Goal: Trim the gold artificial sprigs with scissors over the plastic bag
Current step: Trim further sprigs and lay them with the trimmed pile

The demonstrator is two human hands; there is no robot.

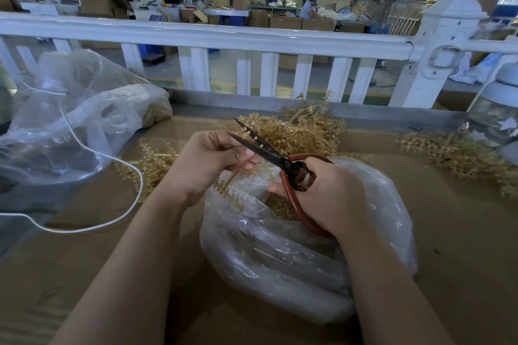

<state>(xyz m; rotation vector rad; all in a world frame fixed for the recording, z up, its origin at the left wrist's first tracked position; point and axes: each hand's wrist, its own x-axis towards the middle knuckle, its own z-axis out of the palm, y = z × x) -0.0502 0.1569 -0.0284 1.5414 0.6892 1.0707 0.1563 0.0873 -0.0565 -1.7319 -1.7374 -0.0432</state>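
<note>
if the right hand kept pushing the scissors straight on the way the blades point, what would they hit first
Probably the left hand. The right hand aims the open scissors up and left, and their blades already pass over the left fingers holding the gold sprig. Past those there is only bare table; depth is uncertain.

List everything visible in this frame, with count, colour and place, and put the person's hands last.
scissors: one, black blades, red handles, above the bag, blades open
held sprig: one, gold, over the bag mouth
plastic bag: one, clear, centre, gold trimmings inside
second plastic bag: one, clear, far left
sprig piles: three, gold, left, middle, right
cord: one, white, left
fence: one, white, behind the table
table: one, brown
left hand: holds the sprig
right hand: grips the scissors
</note>
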